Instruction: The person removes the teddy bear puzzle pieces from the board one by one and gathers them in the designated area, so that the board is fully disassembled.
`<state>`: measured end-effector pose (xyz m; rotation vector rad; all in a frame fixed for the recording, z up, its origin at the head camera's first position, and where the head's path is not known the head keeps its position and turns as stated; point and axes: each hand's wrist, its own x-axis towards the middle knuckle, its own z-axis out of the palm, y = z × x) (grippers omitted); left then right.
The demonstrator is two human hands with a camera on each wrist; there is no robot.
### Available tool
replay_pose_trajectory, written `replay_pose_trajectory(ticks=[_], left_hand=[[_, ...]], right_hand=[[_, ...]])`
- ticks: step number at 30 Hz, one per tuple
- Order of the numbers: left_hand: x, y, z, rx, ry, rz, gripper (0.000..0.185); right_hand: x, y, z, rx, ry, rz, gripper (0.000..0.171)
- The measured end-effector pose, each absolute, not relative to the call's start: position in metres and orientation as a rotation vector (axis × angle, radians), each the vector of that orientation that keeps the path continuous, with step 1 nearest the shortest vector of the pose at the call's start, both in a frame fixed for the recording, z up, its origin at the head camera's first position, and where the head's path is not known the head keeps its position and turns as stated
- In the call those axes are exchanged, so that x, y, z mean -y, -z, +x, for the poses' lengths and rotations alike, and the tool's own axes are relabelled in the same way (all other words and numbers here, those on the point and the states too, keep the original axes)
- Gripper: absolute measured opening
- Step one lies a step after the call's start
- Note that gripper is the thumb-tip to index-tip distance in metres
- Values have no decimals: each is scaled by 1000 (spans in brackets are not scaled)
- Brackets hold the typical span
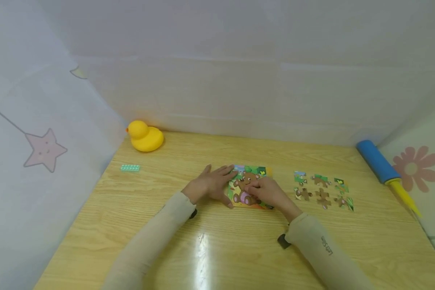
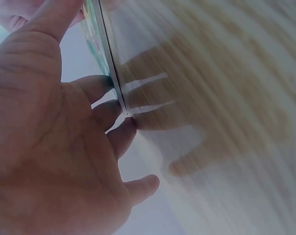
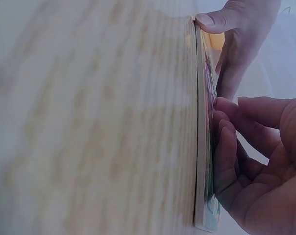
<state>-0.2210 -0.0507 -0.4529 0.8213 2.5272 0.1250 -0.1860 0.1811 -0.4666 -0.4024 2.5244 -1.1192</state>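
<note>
Flat cardboard bear puzzle board [image 1: 249, 186]: brown bear, pink belly, green background. Rubber duck [image 1: 145, 137] yellow at the tabletop's far left corner. Pump [image 1: 383, 167] blue with yellow tip.

Counter [image 1: 217, 257]: light wood grain, glare streak near 6 o'clock. White fabric walls on three sides; star print [image 1: 45, 150] at 9 o'clock, flower print [image 1: 417, 164] at 3 o'clock.

a light wooden table [image 1: 239, 257] fills the lower frame; on it a yellow rubber duck [image 1: 145, 137] at upper left, a small teal block [image 1: 130, 167] below it, a bear puzzle board [image 1: 249, 186] at centre, loose puzzle pieces [image 1: 323, 190] to its right, a blue-and-yellow pump [image 1: 386, 172] at far right
</note>
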Motion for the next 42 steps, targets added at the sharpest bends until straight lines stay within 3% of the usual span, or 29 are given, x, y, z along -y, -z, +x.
replay_pose_trajectory(ticks=[5, 21, 42], left_hand=[[51, 453, -221, -2529, -105, 830, 120], [51, 451, -219, -2534, -104, 812, 121], [50, 453, -221, -2512, -141, 784, 122]], right_hand=[[-181, 466, -184, -2526, 1124, -374, 34], [-176, 467, -180, -2336, 1358, -250, 11], [-189, 473, -182, -2127, 1589, -107, 24]])
